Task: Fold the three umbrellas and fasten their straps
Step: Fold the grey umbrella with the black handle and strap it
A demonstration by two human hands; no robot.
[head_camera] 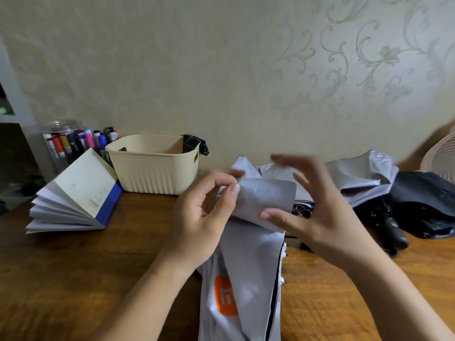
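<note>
**Grey flap pinched, right hand spread over it**

The grey umbrella (248, 279) lies along the counter (98, 267) straight in front of me, orange logo (225, 295) facing up, white rib tips showing at its right edge. I have its folded grey flap (267, 195) lifted: my left hand (199, 217) pinches the flap's left edge between thumb and forefinger. My right hand (317, 207) is spread wide, thumb touching the flap's lower edge, fingers arched above it, blurred. Behind it, a second grey umbrella (364, 178) sits rumpled by the wall. Just right of that lies a black umbrella (423, 205), handle (394, 230) pointing toward me. Off left: a cream basket (152, 168), an open book (73, 200), a jar of markers (66, 143).
</note>
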